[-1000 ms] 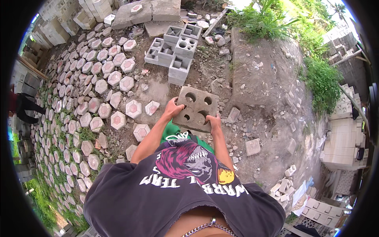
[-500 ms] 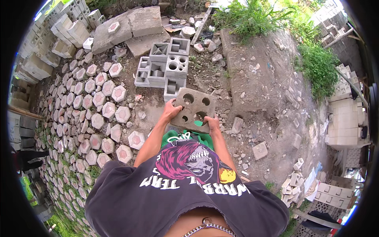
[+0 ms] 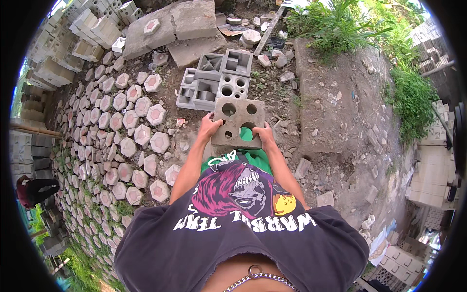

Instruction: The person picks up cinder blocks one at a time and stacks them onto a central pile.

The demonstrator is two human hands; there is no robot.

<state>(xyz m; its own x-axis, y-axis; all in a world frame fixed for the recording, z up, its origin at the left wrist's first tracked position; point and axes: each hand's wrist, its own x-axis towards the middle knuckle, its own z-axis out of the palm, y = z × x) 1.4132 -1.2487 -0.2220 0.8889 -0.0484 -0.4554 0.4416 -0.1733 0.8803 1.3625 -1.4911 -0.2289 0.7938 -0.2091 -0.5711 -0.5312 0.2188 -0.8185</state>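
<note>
Ground underfoot: bare brown dirt [image 3: 288, 152], strewn with rubble. To the left, hexagonal pavers [image 3: 157, 115], pale with pinkish centres, lay in loose rows, grass between some of them; a raised, dusty concrete surface [image 3: 321, 117] ran along the right. Farther out, a cluster of grey hollow blocks [image 3: 202, 104] stood on the dirt, their openings varied; beyond it, cracked slabs [image 3: 146, 39], with leafy plants [image 3: 335, 31] at far right and stacked pale blocks [image 3: 97, 31] at far left. Held piece: a brownish-grey concrete block [image 3: 238, 121], roughly square-faced, pierced by round holes of unequal size, green cloth visible through the near right one. It sat between the two hands, in front of the body, both clamped on it: left hand [image 3: 209, 127] at its left edge, right hand [image 3: 265, 137] at its right. Its far edge overlapped the cluster in view; contact could not be told.
</note>
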